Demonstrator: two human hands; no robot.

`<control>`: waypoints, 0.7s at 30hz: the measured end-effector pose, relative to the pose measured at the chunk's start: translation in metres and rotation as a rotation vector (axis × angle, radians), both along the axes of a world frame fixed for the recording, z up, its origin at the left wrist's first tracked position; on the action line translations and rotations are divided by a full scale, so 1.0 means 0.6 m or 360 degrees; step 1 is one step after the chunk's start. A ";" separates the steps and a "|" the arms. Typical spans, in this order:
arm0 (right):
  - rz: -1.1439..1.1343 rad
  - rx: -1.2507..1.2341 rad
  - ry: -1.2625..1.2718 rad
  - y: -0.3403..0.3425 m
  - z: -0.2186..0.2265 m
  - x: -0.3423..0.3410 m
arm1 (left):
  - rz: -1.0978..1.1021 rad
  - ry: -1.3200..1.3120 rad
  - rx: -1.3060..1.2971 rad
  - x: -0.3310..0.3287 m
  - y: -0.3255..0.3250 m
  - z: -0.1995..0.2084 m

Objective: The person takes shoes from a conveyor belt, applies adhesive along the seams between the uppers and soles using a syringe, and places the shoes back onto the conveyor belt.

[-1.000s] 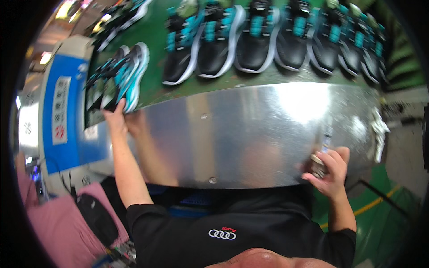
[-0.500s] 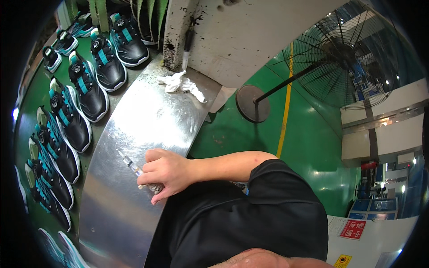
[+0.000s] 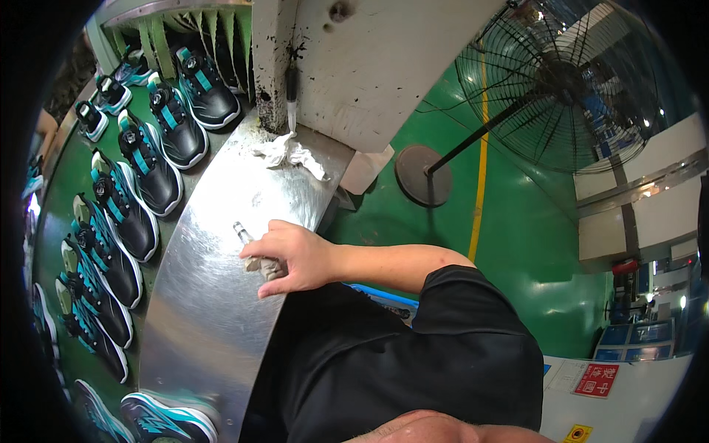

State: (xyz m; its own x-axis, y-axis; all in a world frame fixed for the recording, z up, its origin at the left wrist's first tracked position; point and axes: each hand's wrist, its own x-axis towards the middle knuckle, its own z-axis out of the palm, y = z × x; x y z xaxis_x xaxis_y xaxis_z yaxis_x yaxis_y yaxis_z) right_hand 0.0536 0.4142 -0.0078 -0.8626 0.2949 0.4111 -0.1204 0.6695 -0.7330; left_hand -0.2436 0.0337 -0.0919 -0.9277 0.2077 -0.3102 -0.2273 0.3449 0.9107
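Note:
My right hand [image 3: 289, 258] is closed above the metal table [image 3: 214, 303], its fingers around a clear syringe [image 3: 242, 233] and a crumpled greyish cloth [image 3: 264, 266]. The syringe points up and to the left, past the knuckles. My left hand is out of view. At the table's lower left corner lies a black, teal and white shoe [image 3: 168, 419], partly cut off by the dark rim. Several more black shoes [image 3: 127, 210] with teal straps and white soles line the green conveyor belt [image 3: 55, 181] along the table's left side.
A white rag [image 3: 292, 156] lies at the table's far end, below a dark-handled brush-like tool [image 3: 292, 96] against the stained machine wall [image 3: 384, 52]. Green strip curtains [image 3: 156, 44] hang over the belt's far end. On the right stands a black floor fan [image 3: 557, 88].
The whole view has shifted. My right hand has moved farther up the table with the syringe and cloth, and less of the syringe shows. A shoe has come in at the lower left.

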 end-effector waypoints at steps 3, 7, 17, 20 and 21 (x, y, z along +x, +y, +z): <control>-0.0177 -0.0005 -0.0081 0.014 0.004 0.022 | 0.0037 -0.0129 0.0132 -0.054 -0.010 0.003; -0.0085 -0.0008 -0.0085 0.011 0.001 0.021 | 0.0131 -0.0249 0.0314 -0.121 -0.081 0.035; 0.0295 -0.0358 -0.0158 -0.013 0.082 -0.008 | -0.0097 0.0367 0.0946 0.028 0.034 0.280; 0.0468 -0.0572 -0.0083 -0.014 0.101 -0.023 | -0.0128 0.0261 0.1444 0.072 0.092 0.248; 0.0564 -0.0731 -0.0101 -0.006 0.110 -0.029 | -0.0189 0.0278 0.1447 0.086 0.097 0.232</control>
